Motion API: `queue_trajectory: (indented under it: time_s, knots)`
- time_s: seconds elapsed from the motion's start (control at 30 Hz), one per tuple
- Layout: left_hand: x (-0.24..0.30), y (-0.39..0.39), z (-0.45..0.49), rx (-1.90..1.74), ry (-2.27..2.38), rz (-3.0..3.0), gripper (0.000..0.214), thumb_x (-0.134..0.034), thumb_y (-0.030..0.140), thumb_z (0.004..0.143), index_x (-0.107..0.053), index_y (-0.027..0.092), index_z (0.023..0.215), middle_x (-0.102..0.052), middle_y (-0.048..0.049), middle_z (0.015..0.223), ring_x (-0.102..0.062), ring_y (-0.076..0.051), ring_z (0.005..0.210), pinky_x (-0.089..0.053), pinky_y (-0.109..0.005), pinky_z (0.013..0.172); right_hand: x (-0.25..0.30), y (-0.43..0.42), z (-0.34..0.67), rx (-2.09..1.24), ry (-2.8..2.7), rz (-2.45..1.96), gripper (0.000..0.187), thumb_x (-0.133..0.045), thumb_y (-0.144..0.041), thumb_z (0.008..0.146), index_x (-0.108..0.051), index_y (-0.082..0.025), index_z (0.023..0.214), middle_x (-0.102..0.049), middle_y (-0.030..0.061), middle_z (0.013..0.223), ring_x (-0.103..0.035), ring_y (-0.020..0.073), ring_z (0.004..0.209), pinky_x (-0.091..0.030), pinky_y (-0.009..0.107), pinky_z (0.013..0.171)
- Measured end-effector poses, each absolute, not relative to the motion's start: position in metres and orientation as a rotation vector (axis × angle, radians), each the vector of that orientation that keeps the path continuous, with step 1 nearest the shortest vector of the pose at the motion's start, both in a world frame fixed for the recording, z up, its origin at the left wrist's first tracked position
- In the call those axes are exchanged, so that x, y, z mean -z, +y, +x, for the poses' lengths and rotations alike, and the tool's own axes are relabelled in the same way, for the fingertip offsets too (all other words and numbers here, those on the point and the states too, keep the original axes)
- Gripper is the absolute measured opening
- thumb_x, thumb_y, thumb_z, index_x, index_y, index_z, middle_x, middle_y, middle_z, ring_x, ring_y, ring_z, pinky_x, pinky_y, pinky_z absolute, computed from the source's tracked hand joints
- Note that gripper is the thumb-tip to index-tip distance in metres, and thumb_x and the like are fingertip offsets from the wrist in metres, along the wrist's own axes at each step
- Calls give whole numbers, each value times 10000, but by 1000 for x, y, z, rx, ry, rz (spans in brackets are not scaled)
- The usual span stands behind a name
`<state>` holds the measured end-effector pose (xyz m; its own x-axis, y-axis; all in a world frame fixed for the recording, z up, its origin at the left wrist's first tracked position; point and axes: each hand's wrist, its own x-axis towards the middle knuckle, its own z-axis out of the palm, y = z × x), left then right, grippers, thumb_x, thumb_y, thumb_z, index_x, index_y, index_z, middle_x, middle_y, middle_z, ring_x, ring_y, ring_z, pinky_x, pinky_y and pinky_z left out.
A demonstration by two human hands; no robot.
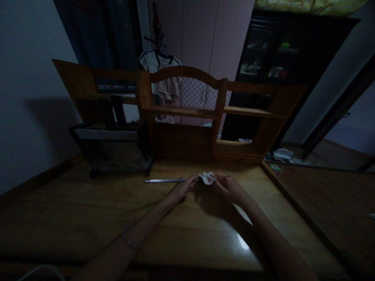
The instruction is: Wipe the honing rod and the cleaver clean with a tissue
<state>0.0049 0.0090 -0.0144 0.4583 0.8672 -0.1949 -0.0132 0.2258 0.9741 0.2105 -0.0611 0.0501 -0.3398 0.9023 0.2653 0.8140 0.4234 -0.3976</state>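
Note:
My left hand [185, 188] is closed around a thin silver metal rod [164, 181], whose free end points left above the wooden desk [175, 234]. Past the fist, the rod's right end meets a crumpled white tissue or cloth [208, 178]; how the two touch is too dark to make out. Pinched at its right edge, the white piece is held by my right hand [230, 187]. Both hands are just above the desktop, close together. My left wrist wears a thin bracelet [129, 240].
A wooden shelf unit [184, 113] stands along the desk's far edge. At the left is a dark-framed container [113, 150] with a pale front. Clothes [161, 62] hang behind the shelf. A brown surface [331, 195] lies to the right, with white items [284, 155] beyond it.

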Motion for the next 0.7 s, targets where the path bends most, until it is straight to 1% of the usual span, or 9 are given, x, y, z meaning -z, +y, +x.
queue_trajectory:
  time_s: [0.1,0.17,0.23,0.33,0.5,0.7]
  knots:
    - [16,11,6,-747,913,1188,378,-497,523,792,-386,207,615,-245,108,443,-153,-40,315,-49,-219,353,-55,-59,228,-126,-2250,-1639,421,-363,-352,942,-734,-170,864,-742,92,839,-689,210,763,-418,240,649]
    - [16,12,6,-738,920,1181,364,-501,523,791,-403,208,637,-247,112,446,-158,-40,309,-51,-216,351,-54,-57,238,-35,-2218,-1729,420,-364,-344,941,-736,-169,851,-736,97,794,-681,199,731,-395,238,628]
    - [17,13,6,-726,927,1175,366,-502,529,789,-407,208,642,-249,114,446,-161,-38,304,-61,-214,349,-52,-54,245,22,-2174,-1783,425,-347,-345,948,-733,-181,877,-733,93,792,-674,189,720,-381,237,616]
    - [19,14,6,-725,930,1173,375,-498,535,790,-397,207,638,-251,115,445,-164,-35,302,-69,-212,350,-45,-49,245,-7,-2169,-1795,437,-317,-354,959,-718,-193,896,-726,76,786,-662,178,703,-365,235,599]
    - [20,13,5,-745,917,1173,369,-484,521,799,-373,210,635,-240,117,447,-165,-35,300,-75,-213,349,-38,-48,232,-50,-2221,-1769,498,-272,-381,970,-686,-170,790,-683,68,662,-612,167,579,-323,251,548]
    - [12,9,4,-736,925,1179,364,-472,484,813,-358,208,606,-242,114,438,-167,-34,286,-80,-214,348,-40,-52,233,-127,-2184,-1694,509,-296,-400,960,-682,-152,739,-662,54,617,-596,152,557,-328,236,540]
